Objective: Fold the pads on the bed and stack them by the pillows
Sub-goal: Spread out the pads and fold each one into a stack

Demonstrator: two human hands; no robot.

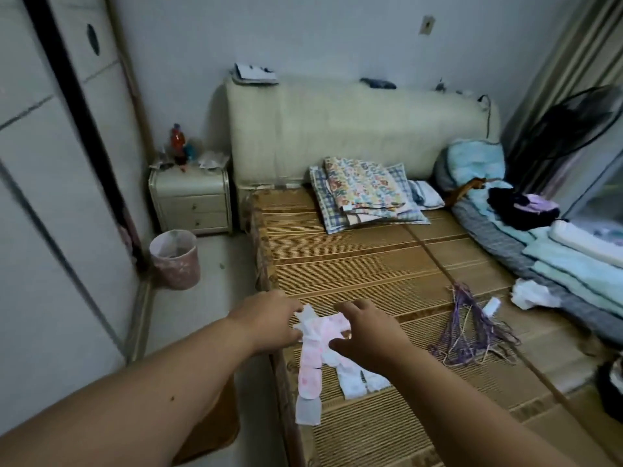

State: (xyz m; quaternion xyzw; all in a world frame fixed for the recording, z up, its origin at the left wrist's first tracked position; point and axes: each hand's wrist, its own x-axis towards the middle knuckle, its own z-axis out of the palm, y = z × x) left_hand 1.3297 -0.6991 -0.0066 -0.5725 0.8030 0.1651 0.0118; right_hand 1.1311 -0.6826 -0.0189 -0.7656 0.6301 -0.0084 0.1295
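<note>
Several pink-and-white pads (312, 369) lie overlapping near the left edge of the bamboo-matted bed (371, 264). One long pad hangs from the pile towards me. A white folded pad (357, 382) lies just right of it. My left hand (269, 323) grips the upper left corner of the top pad. My right hand (365, 335) hovers over the pile's right side with fingers spread, touching or nearly touching it. The pillows (367, 193), one floral on one checked, rest by the cream headboard.
A bundle of purple and straw strings (468, 326) lies right of the pads, with a crumpled white tissue (532, 293) beyond. Folded blue bedding (546, 251) lines the bed's right side. A nightstand (192, 197) and pink bin (175, 261) stand on the floor left.
</note>
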